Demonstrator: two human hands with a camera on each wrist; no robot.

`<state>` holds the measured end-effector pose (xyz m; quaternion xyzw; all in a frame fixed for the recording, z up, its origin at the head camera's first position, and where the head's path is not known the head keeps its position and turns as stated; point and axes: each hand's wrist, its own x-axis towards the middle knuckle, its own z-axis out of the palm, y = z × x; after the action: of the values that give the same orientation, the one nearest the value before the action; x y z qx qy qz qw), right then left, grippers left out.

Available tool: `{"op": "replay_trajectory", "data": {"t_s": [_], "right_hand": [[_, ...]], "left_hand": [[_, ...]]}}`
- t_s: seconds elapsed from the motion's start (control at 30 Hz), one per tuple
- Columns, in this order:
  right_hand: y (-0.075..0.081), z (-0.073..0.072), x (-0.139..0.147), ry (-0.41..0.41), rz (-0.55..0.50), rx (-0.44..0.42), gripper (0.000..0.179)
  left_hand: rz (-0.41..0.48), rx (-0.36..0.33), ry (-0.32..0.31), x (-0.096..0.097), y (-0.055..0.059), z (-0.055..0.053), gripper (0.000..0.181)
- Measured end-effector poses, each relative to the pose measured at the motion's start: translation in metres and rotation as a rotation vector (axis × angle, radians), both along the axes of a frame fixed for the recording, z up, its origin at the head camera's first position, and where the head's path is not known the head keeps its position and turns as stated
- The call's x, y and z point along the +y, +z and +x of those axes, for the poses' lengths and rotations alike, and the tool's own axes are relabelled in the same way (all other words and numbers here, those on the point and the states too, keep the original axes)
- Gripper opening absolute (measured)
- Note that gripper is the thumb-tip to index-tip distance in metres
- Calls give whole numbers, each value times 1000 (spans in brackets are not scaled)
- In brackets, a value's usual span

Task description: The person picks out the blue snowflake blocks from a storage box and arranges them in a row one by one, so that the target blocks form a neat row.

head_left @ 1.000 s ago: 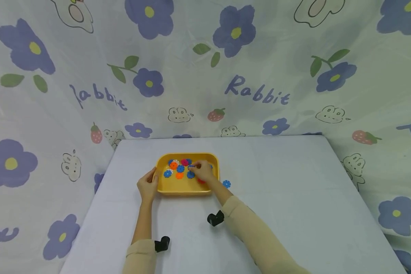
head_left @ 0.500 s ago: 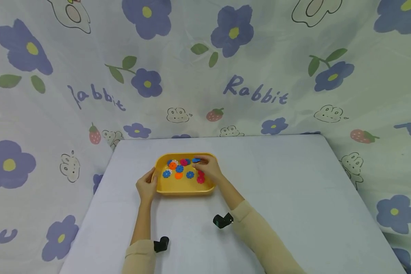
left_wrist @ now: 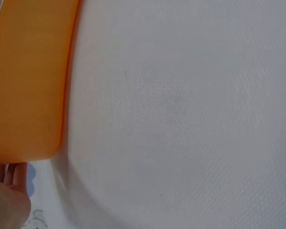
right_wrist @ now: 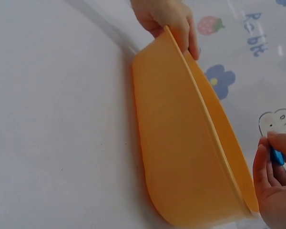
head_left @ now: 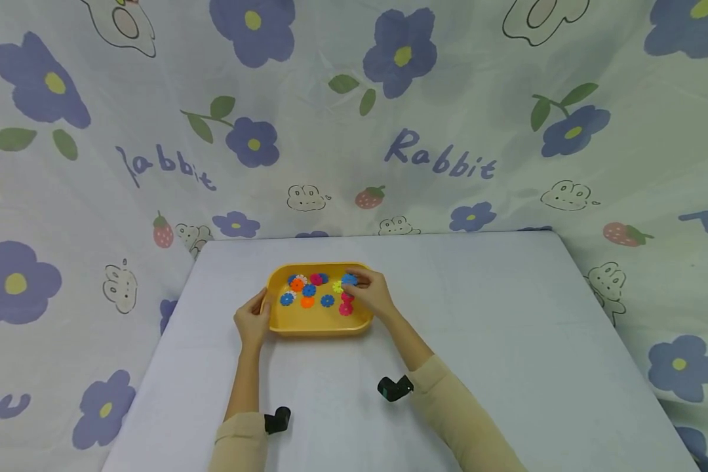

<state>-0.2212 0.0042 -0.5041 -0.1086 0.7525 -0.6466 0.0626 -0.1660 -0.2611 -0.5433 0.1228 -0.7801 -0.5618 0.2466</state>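
In the head view my left hand [head_left: 252, 320] grips the left wall of a yellow plastic tray [head_left: 318, 331], thumb on the rim. In the left wrist view its fingers [left_wrist: 20, 177] curl at the tray's edge. Between thumb and fingers my right hand [head_left: 373, 292] pinches a blue notched plastic disc [head_left: 349, 280] over the tray's right end. The right wrist view catches this blue disc [right_wrist: 277, 156] on edge, partly covered by the fingers. Below that hand lie a yellow disc [head_left: 337, 287] and pink discs [head_left: 345, 309].
Several more flower-shaped discs, among them an orange disc [head_left: 307, 302] and a blue disc [head_left: 327, 301], lie in the tray. It stands on a white-covered table [head_left: 484, 314], with a patterned cloth [head_left: 330, 131] hanging behind. Black wrist cameras [head_left: 394, 389] sit on both forearms.
My right hand has moved rightward from the tray's middle to its right end, holding a blue disc. The yellow disc has come into view. My left hand has kept its hold on the tray.
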Motion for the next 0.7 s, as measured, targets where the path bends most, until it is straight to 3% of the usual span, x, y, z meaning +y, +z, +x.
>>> {"op": "replay_trajectory", "data": {"t_s": [0.13, 0.33, 0.47, 0.57, 0.7], "right_hand": [[1, 3, 9, 24, -17, -24, 44], [0, 7, 33, 8, 7, 6, 46], [0, 9, 55, -11, -7, 25, 47], [8, 14, 71, -31, -18, 61, 44], [21, 25, 89, -77, 10, 118, 41]], "left_hand": [[1, -12, -6, 1, 5, 2, 30], [-14, 15, -28, 9, 25, 10, 29], [-17, -7, -1, 7, 16, 6, 29], [-19, -26, 14, 3, 6, 2, 29], [-15, -17, 6, 1, 2, 1, 31]]}}
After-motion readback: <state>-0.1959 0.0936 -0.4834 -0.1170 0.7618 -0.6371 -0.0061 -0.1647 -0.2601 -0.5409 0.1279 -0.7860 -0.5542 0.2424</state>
